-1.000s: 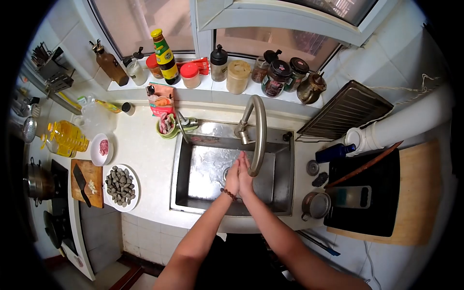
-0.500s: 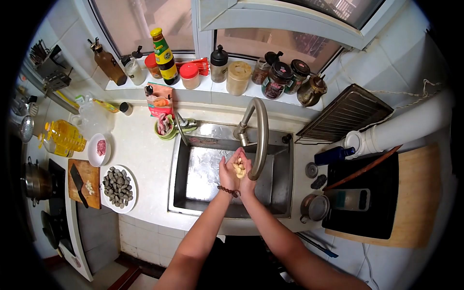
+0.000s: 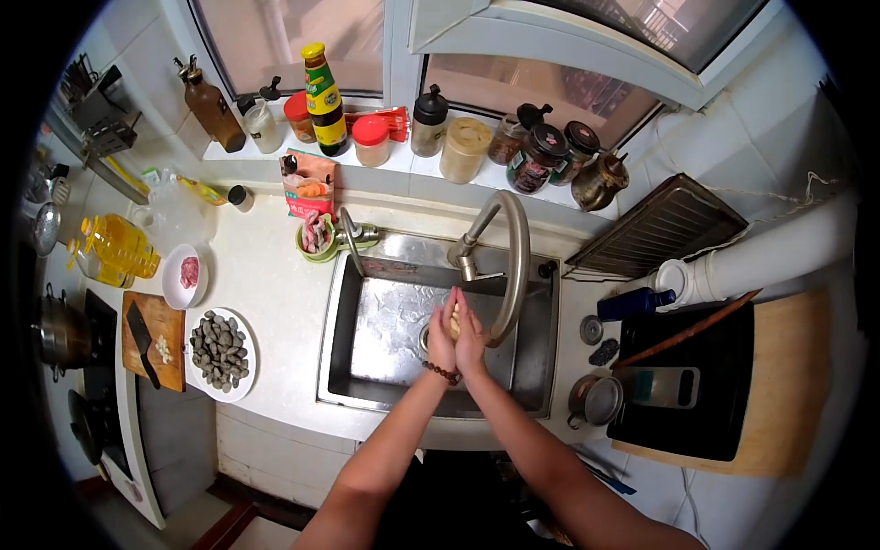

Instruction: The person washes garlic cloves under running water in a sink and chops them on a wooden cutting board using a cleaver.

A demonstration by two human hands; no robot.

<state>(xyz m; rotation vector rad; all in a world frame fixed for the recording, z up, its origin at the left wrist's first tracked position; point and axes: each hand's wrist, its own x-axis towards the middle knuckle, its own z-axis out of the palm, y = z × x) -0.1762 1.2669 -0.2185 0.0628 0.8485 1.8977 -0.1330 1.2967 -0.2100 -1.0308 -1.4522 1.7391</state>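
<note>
Over the metal sink (image 3: pixel 380 321), my left hand (image 3: pixel 441 343) and my right hand (image 3: pixel 471 345) are cupped together, closed around several pale garlic cloves (image 3: pixel 455 322). Only a little of the cloves shows between the palms; the rest is hidden by the fingers. A beaded bracelet (image 3: pixel 442 372) circles my left wrist. The curved faucet (image 3: pixel 521 266) arches just behind and to the right of my hands. Part of the sink drain (image 3: pixel 423 339) shows at the left of my left hand.
Left on the counter are a plate of clams (image 3: pixel 220 356), a cutting board (image 3: pixel 165 312) with a knife (image 3: pixel 140 335) and garlic bits, and a bowl of meat (image 3: pixel 189 271). Jars and bottles line the windowsill. A metal cup (image 3: pixel 600 401) and a black tray (image 3: pixel 715 376) stand right.
My hands have closed more tightly together around the garlic cloves, which now show less than before. The whole view has shifted slightly.
</note>
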